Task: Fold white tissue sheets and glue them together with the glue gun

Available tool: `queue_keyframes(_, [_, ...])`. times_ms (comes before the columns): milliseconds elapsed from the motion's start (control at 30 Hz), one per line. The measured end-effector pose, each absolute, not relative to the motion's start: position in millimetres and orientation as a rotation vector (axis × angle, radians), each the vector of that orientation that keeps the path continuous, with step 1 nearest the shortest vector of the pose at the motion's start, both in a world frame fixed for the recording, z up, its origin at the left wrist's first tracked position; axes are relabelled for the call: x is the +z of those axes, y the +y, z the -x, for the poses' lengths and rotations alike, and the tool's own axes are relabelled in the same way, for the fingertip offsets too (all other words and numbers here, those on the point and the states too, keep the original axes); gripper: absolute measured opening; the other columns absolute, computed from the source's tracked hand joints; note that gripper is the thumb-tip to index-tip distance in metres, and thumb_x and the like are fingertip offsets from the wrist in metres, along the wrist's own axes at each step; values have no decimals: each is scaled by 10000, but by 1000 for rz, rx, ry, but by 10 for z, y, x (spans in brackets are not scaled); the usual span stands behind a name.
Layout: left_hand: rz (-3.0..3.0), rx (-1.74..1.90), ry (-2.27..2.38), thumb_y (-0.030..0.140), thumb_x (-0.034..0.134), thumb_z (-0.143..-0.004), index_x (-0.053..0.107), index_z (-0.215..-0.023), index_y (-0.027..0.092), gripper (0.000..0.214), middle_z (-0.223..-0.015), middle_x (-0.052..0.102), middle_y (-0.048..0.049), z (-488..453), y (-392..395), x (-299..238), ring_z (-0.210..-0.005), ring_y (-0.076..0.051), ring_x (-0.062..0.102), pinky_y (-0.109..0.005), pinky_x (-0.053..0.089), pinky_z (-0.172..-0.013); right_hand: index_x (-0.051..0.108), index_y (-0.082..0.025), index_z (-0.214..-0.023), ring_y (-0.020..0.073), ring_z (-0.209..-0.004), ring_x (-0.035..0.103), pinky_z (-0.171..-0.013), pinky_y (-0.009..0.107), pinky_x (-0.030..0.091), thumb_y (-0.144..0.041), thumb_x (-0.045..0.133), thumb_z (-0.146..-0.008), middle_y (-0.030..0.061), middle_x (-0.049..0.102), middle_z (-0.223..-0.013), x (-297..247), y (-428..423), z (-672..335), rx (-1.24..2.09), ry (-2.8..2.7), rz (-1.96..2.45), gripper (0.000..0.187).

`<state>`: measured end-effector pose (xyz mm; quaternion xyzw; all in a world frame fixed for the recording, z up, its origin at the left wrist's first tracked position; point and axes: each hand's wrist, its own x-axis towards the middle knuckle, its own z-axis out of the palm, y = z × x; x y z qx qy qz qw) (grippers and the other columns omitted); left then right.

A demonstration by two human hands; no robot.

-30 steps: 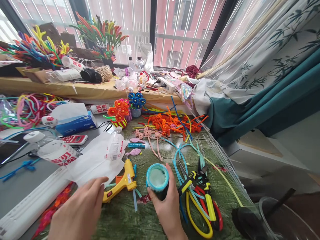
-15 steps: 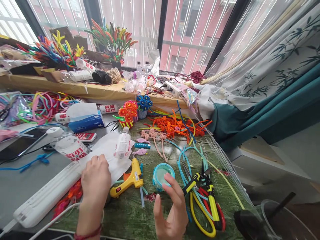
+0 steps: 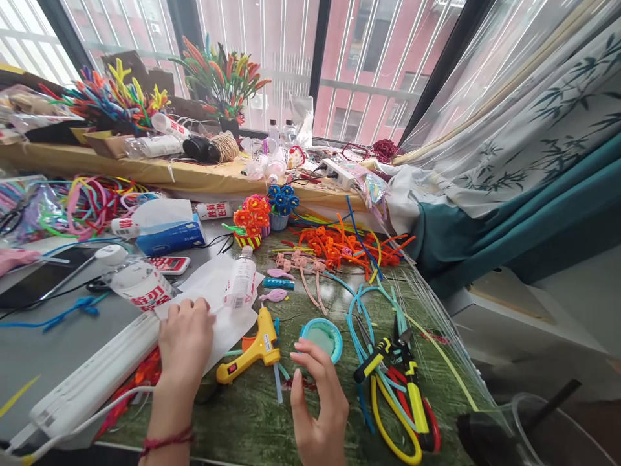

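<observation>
Just beyond right hand [image 3: 320, 408], turquoise cup [image 3: 326, 334].

Brightly colored fuzzy stems [image 3: 228, 74] rise from a dark pot [image 3: 229, 126] before a barred window [image 3: 264, 32] at the far side, where a cloth-covered ledge [image 3: 198, 183] also carries a ball of twine [image 3: 226, 147] and, to the right, a white socket strip [image 3: 339, 174]. On the left of the worktop [image 3: 48, 346], a blue tissue box [image 3: 171, 239] sits near a red-and-white calculator [image 3: 169, 265]. Teal drapery [image 3: 485, 239] and a leaf-printed white curtain [image 3: 514, 139] hang at right, while a clear plastic cup [image 3: 548, 430] with a dark straw [image 3: 553, 408] occupies the near right corner.
</observation>
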<state>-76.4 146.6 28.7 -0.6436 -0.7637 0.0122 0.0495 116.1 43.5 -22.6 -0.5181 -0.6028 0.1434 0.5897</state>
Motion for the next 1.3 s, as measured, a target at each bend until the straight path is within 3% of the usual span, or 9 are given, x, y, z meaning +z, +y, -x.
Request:
queue_keyframes(233, [1992, 29, -2334, 204, 265, -940, 688, -938, 94, 437, -1039, 680, -225, 710, 1488, 267, -1039, -369, 595, -443, 467, -813, 646, -272, -1125, 200, -1136, 650, -959, 347, 545, -110, 439, -966, 59, 682, -1163, -229, 424, -1190, 369, -1399, 1217, 308])
queue_keyframes(467, [1732, -170, -2395, 301, 131, -979, 563, -1127, 37, 527, -1070, 622, -252, 701, 1345, 620, -1113, -408, 559, -489, 461, -863, 652, -282, -1131, 191, -1129, 652, -968, 333, 533, -85, 440, -958, 51, 688, -1152, -208, 405, -1201, 390, -1390, 1175, 337])
queue_keyframes(567, [1686, -547, -2385, 394, 150, -986, 501, -1149, 76, 501, -1049, 637, -232, 661, 1207, 800, -1075, -391, 594, -523, 455, -906, 676, -289, -1085, 191, -1083, 672, -956, 327, 531, -147, 455, -972, 39, 706, -1113, -151, 408, -1104, 488, -1275, 1131, 286])
queue_keyframes(667, [1705, -1040, -2456, 558, 330, -943, 481, -1089, 206, 410, -936, 698, -88, 517, 999, 909, -653, -202, 619, -351, 498, -678, 668, -285, -1155, 214, -1142, 646, -1007, 339, 497, -279, 567, -952, 52, 695, -1186, -39, 452, -1042, 715, -1071, 1115, 227])
queue_keyframes(767, [1748, -1681, -2587, 641, 519, -834, 495, -962, 269, 394, -714, 665, 32, 266, 789, 935, -436, -103, 442, -226, 354, -435, 593, -260, -1315, 267, -1259, 584, -1070, 371, 451, -512, 745, -813, 101, 641, -1323, 122, 535, -1083, 1071, -843, 970, 582])
queue_keyframes(867, [1841, -2115, -2678, 644, 615, -777, 509, -957, 276, 423, -545, 571, 82, 31, 658, 881, -422, -95, 420, -176, 310, -395, 629, -211, -1286, 311, -1160, 648, -982, 399, 510, -659, 804, -663, 143, 685, -1252, 259, 588, -1174, 1531, -704, 718, 788])
queue_keyframes(967, [1879, -2336, -2762, 643, 699, -717, 521, -1081, 270, 551, -636, 647, 63, -70, 616, 768, -486, -106, 510, -174, 386, -436, 735, -162, -1097, 285, -922, 721, -850, 378, 553, -581, 830, -678, 127, 765, -1006, 274, 582, -1247, 1686, -621, 734, 600])
queue_keyframes(1100, [1995, -2415, -2944, 624, 786, -635, 517, -1188, 247, 722, -757, 722, 19, -32, 625, 607, -612, -138, 626, -198, 475, -542, 779, -125, -855, 202, -677, 688, -643, 271, 534, -496, 853, -691, 98, 764, -774, 158, 573, -1353, 1499, -683, 1010, 411])
queue_keyframes(1300, [2371, -2369, -3057, 528, 829, -628, 687, -884, 167, 465, -813, 737, -41, 1, 655, 535, -741, -162, 654, -209, 514, -646, 781, -155, -866, 199, -733, 682, -654, 253, 528, -481, 826, -730, 83, 768, -806, 131, 569, -1492, 1460, -832, 1036, 357])
